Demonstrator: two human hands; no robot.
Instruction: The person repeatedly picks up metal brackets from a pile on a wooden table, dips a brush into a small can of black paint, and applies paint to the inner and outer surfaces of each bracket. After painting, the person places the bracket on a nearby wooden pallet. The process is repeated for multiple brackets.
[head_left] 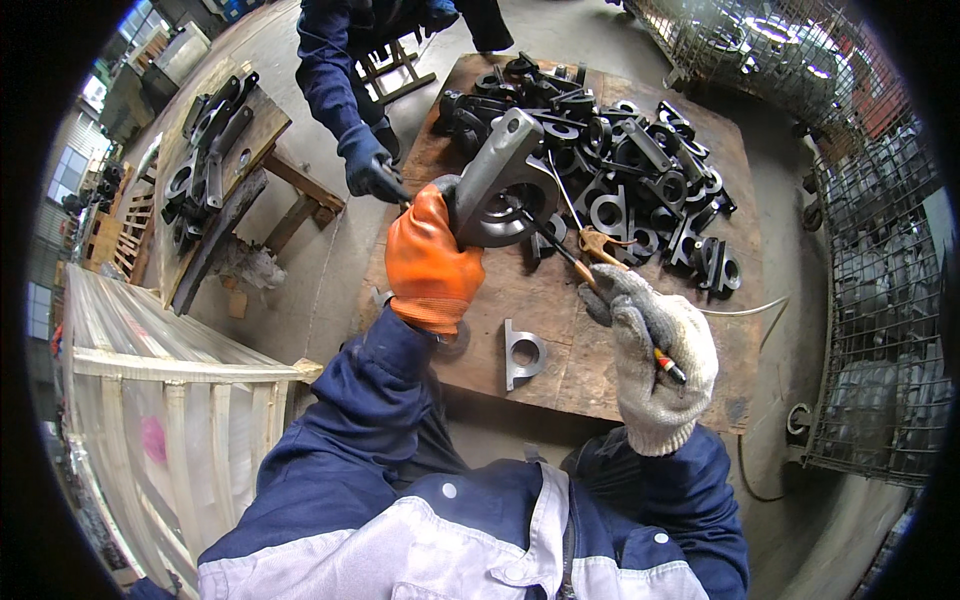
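Observation:
My left hand (pixel 432 262), in an orange glove, is closed around a grey metal bracket (pixel 497 175) with a flat bar and a round ring, raised above the table. My right hand (pixel 655 355), in a white knit glove with grey fingers, grips a slim pen-like tool (pixel 572 258). Its dark thin end reaches into the bracket's ring, and a yellow and red end shows below the fingers. Beyond the right hand is a tan blow gun (pixel 597 243) with a thin metal nozzle. A smaller bare-metal bracket (pixel 524 354) lies on the near part of the table.
Many black ring brackets (pixel 607 212) are heaped on the wooden table (pixel 590 375). Opposite, a co-worker's gloved hand (pixel 370 165) holds a dark tool near my left hand. Wire cages (pixel 880 330) stand right, a bench (pixel 262 118) with parts and a wrapped crate (pixel 175 365) left.

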